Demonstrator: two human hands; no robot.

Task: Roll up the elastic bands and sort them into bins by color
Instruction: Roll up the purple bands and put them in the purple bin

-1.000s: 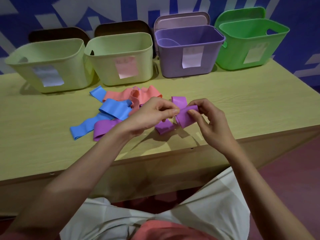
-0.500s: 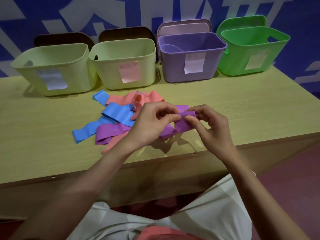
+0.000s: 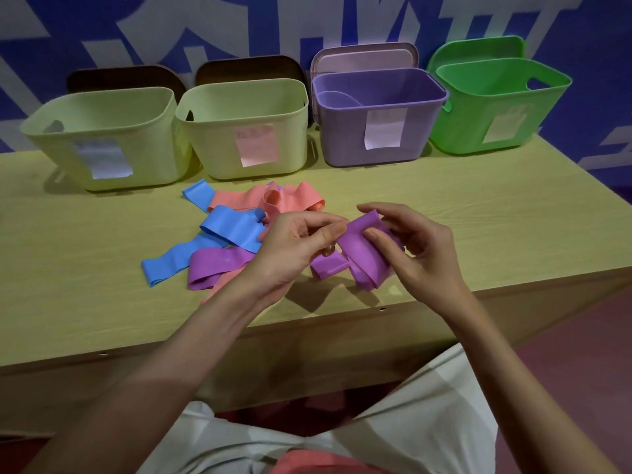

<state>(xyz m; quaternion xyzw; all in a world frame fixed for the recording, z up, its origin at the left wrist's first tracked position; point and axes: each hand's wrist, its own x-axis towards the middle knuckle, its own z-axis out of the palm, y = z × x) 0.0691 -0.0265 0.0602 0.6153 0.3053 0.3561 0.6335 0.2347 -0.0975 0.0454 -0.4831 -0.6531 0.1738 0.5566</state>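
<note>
Both hands are up over the near edge of the table [image 3: 444, 213], a pale wood-grain top with a matte finish; between them sits a purple band [image 3: 362, 254], flat, smooth and rubbery, folded over itself into a loose, part-made roll; the right hand [image 3: 420, 248] curls round it with the thumb pressed on its face and the fingers wrapped behind, while the left hand [image 3: 294, 244] pinches the band's near end between thumb and fingertips; the tail of that band droops below the left fingers, and just how many turns the roll has is hard to read; left of the hands lies the loose pile, a wavy blue band [image 3: 232, 230] on top, a second purple band [image 3: 219, 268] beneath it, and a salmon band [image 3: 270, 200] looped at the back, all the same thin glossy strip; the left wrist covers where the pile's strips cross, so their ends cannot be sorted out; along the far side stand four rounded plastic bins with cut-out handles, two pale yellow-green, the left bin [image 3: 99, 138] and the second bin [image 3: 246, 131], then a purple bin [image 3: 379, 131] and a green bin [image 3: 492, 107]; each wears a paper label too blurred to read; lids lean behind them, mostly hidden.
</note>
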